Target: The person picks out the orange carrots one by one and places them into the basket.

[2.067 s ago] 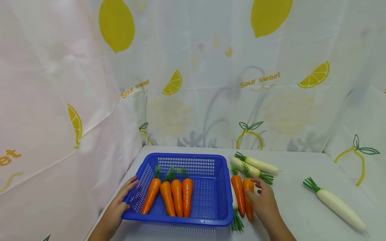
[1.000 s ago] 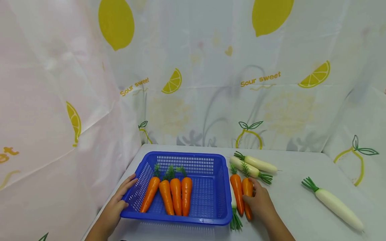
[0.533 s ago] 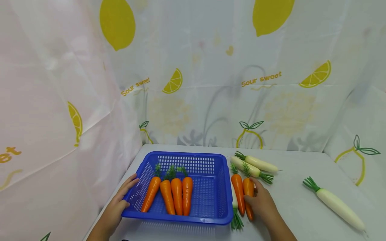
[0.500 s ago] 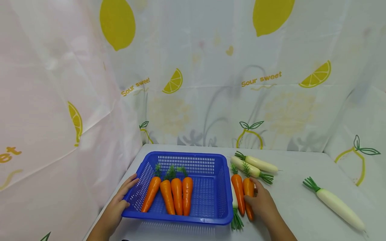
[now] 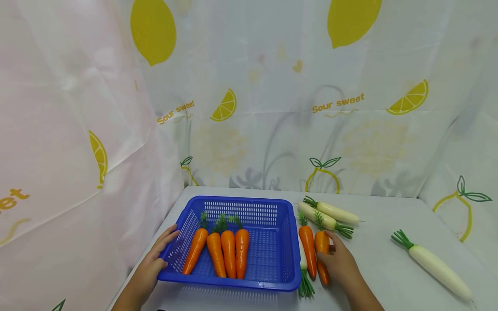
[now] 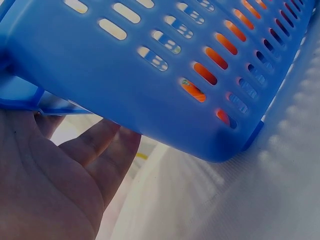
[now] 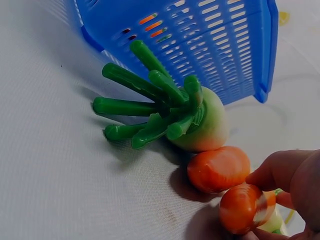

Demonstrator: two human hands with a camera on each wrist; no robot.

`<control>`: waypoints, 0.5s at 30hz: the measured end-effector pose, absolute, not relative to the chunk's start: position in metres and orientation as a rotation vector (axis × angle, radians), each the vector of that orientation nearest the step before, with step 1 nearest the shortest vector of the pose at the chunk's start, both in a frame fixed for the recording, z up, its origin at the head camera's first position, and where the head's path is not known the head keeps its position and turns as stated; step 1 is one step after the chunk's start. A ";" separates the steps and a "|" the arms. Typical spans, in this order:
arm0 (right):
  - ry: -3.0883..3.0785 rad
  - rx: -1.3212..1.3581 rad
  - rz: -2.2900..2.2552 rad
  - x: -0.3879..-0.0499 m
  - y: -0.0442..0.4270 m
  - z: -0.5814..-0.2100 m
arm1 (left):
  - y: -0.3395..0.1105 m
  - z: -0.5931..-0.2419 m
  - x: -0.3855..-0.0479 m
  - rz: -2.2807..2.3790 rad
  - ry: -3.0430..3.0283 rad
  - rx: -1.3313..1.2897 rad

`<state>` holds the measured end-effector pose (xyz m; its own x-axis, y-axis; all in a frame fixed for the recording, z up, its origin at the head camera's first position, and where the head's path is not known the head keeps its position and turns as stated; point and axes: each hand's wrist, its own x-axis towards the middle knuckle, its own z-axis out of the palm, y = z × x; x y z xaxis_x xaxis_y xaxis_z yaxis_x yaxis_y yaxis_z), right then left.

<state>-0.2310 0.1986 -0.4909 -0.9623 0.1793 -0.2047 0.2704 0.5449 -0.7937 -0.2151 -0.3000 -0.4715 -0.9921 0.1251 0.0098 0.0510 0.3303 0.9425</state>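
Note:
My left hand [image 5: 149, 257] rests along the left rim of a blue plastic basket [image 5: 229, 283]. Its fingers are fairly straight, and in the left wrist view their tips pass behind the rim. Several orange carrots [image 5: 241, 252] with green tops lie side by side in the basket. On the right, my right hand [image 5: 342, 263] pinches a carrot [image 5: 322, 248] between thumb and fingers; in the right wrist view its rounded orange end shows close to the fingers. Another carrot [image 5: 308, 250] lies just left of it. Between that one and the basket sits a white radish [image 7: 215, 122], its stems toward me.
Two white radishes [image 5: 337, 212] lie behind the carrots, one partly against the other. A further white radish [image 5: 439, 270] lies alone at the far right of the white table [image 5: 381, 216]. A lemon-print curtain [image 5: 249, 142] encloses the back and sides.
My right hand's fingers have closed in on the right-hand carrot from beside it. The left hand and basket hold their place; the view has shifted slightly.

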 end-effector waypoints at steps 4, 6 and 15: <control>2.653 0.412 -1.417 -0.231 0.199 -0.490 | -0.300 -0.472 -0.216 1.775 2.511 0.166; 2.645 0.421 -1.426 -0.231 0.199 -0.490 | -0.300 -0.472 -0.216 1.773 2.515 0.166; 2.582 0.470 -1.510 -0.230 0.199 -0.487 | -0.299 -0.470 -0.215 1.771 2.502 0.153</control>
<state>-0.2301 0.1988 -0.4874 -0.9455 0.2078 -0.2508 0.3204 0.4561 -0.8303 -0.2145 -0.2994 -0.4700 -0.9924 0.1227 -0.0016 0.0393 0.3304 0.9430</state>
